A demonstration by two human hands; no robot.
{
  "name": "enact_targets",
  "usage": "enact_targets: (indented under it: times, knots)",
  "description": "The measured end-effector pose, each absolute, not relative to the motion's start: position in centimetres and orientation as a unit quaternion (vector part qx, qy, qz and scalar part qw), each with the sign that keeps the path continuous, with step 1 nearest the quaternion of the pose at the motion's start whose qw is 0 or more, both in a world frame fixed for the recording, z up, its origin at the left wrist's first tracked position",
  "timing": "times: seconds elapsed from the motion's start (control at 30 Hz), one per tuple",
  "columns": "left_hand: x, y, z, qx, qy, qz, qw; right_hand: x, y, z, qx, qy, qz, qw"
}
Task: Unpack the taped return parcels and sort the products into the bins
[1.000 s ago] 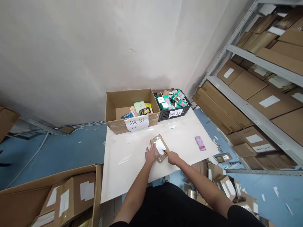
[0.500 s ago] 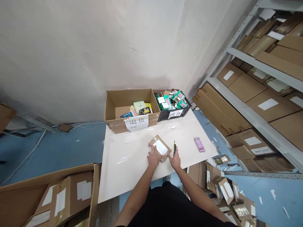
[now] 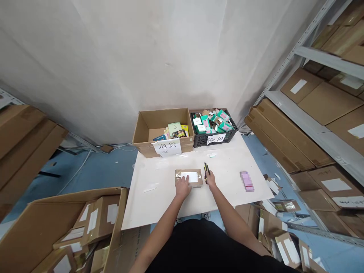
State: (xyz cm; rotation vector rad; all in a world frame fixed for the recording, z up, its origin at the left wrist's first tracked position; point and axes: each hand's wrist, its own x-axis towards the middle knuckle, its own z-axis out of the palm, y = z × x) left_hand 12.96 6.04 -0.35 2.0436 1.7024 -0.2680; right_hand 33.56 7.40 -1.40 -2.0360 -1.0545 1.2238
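Left hand (image 3: 183, 185) is laid over the left part of a small taped carton (image 3: 196, 184), fingers unfolded and a little spread, tips on its white label (image 3: 192, 176); it presses from above and is not closed around anything. Right hand (image 3: 210, 179) has a utility knife (image 3: 206, 169) wrapped in its fingers, just beside the carton's right end and apart from it, knife's free end toward the desk's far edge; whether the blade is out is too small to tell. Carton lies flat near the middle of the desk (image 3: 159, 206), between the near edge and the cardboard bin (image 3: 186, 145) and black crate (image 3: 200, 141) at the far edge. Pink blurred item (image 3: 247, 181) sits near the right edge. Risks, judged: if the blade is exposed, a swing leftward could nick the left fingers, since both hands work close together; light pressure on one end only could let the carton pivot under a side push; too deep a cut could mark the contents. Compared with half a second ago: carton is turned from a slant to roughly parallel with the bin's front, and the right hand, then at the carton's near right corner, now stands clear.
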Motion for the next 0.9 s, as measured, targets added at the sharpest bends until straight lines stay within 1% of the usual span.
enact_targets:
  times: [0.1, 0.2, 0.4, 0.53, 0.7, 0.9]
  knots:
    - [13.5, 7.7, -0.8, 0.781, 0.561, -0.109, 0.251, 35.5, 5.4, -1.7, -0.691, -0.320, 0.562, 0.322]
    - [13.9, 8.1, -1.9, 0.783, 0.555, -0.131, 0.247, 36.7, 4.3, -1.7, -0.682, -0.301, 0.584, 0.320]
    - [13.7, 7.4, -3.0, 0.790, 0.554, -0.133, 0.226, 36.6, 5.6, -1.5, -0.713, -0.362, 0.570, 0.190]
    - [13.9, 7.4, -3.0, 0.785, 0.565, -0.123, 0.222, 36.2, 6.3, -1.3, -0.719, -0.378, 0.557, 0.171]
    - [14.2, 6.8, -3.5, 0.784, 0.573, -0.112, 0.210, 36.5, 6.0, -0.5, -0.747, -0.435, 0.493, 0.094]
    - [14.2, 6.7, -4.0, 0.781, 0.571, -0.122, 0.222, 36.2, 5.6, 0.1, -0.754, -0.452, 0.474, 0.041]
